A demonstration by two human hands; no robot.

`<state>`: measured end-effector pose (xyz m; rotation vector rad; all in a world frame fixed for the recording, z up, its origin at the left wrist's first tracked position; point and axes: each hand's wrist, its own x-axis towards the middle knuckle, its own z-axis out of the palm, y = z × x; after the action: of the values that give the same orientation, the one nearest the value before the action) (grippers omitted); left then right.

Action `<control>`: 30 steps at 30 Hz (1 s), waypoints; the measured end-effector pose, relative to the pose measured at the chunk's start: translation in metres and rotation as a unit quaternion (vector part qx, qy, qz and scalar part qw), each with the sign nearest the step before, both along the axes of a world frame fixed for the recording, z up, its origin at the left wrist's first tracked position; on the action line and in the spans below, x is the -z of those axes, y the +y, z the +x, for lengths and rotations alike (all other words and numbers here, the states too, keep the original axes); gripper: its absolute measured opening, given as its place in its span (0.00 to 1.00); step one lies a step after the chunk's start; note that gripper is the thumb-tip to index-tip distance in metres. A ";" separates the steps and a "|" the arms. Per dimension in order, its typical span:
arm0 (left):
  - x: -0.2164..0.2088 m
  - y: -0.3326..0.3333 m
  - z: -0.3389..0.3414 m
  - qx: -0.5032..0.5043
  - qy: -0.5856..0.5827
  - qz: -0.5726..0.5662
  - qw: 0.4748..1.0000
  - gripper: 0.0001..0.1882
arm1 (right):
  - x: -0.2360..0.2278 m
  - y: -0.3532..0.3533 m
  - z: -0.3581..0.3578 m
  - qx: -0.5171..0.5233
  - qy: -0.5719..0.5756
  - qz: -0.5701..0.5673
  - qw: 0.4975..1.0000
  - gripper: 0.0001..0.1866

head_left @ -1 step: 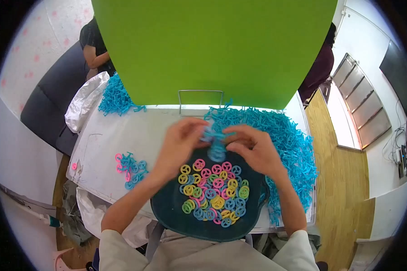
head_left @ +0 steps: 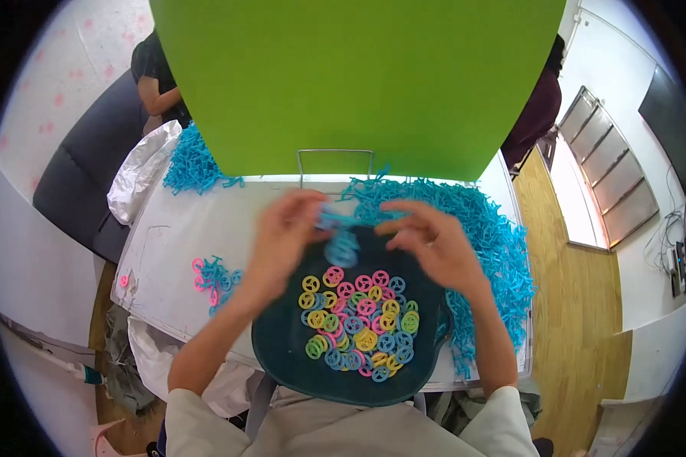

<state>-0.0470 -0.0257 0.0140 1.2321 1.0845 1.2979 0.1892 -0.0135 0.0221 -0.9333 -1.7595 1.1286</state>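
Observation:
My left hand (head_left: 288, 232) is closed on a blue plastic piece (head_left: 341, 247) with small wheels, blurred by motion above the far rim of the dark tray. My right hand (head_left: 433, 247) is just to the right, its thumb and fingers apart, with nothing visible between them. Below both hands, the dark green tray (head_left: 282, 365) rests on my lap against the table edge. Small spoked wheels (head_left: 366, 339) in pink, yellow, green and blue lie heaped in it. Close to my right hand spreads a big pile of blue branched plastic pieces (head_left: 484, 251).
A small group of blue pieces and pink and blue wheels (head_left: 212, 278) lies on the white table (head_left: 168, 251) at the left. Across the back stands a green panel (head_left: 358, 91) with a wire stand (head_left: 335, 151). Another blue pile (head_left: 193, 164) and two people are beyond it.
My left hand has moved slightly left with the blue piece. My right hand's fingers have come away from it, leaving a gap.

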 end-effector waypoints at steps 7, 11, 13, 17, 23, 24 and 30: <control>0.010 -0.027 -0.159 -0.147 0.320 -0.082 0.932 0.10 | 0.039 0.053 0.069 0.219 -0.236 0.119 0.939 0.14; 0.057 -0.040 -0.193 -0.106 0.370 -0.189 0.903 0.08 | 0.070 0.055 0.069 0.139 -0.402 0.161 0.890 0.14; 0.060 -0.045 -0.178 -0.151 0.487 0.048 0.859 0.08 | 0.083 0.059 0.061 0.137 -0.403 0.171 0.889 0.14; 0.023 -0.027 -0.107 -0.196 0.507 0.223 0.809 0.10 | 0.089 0.066 0.062 0.150 -0.440 0.162 0.870 0.12; 0.018 -0.018 -0.008 0.110 0.512 0.230 0.820 0.12 | 0.073 0.071 0.064 0.188 -0.354 0.167 0.901 0.09; 0.026 -0.017 0.000 0.104 0.514 0.231 0.819 0.12 | 0.066 0.067 0.063 0.221 -0.311 0.172 0.908 0.09; 0.067 0.005 0.022 0.226 0.690 0.178 0.665 0.16 | 0.053 0.061 0.049 0.213 -0.117 0.076 0.967 0.11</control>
<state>-0.0247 -0.0206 -0.0526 2.7321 1.3158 -0.0852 0.2383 0.0479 -0.0313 -1.3146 -1.6873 0.6188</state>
